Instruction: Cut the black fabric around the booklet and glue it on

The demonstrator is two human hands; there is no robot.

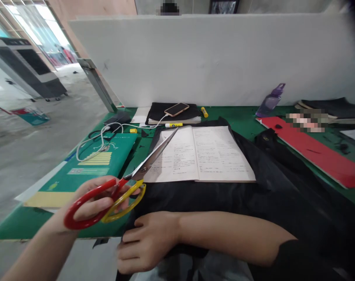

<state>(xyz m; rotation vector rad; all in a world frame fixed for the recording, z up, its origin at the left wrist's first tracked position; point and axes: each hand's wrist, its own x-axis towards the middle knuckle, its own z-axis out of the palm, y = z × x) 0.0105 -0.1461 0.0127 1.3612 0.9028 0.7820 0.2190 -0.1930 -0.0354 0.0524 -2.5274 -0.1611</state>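
Plainly, the left hand (91, 205) grasps long steel scissors (144, 170) with red and yellow loop handles; the right hand (151, 242) rests on black cloth (171, 197), its fingers' grip unclear.

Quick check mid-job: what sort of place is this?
Probably a workshop or workroom: black cloth lies across a green table, the left hand holds large scissors, and a wheeled, cooler-like unit stands on the grey floor beyond.
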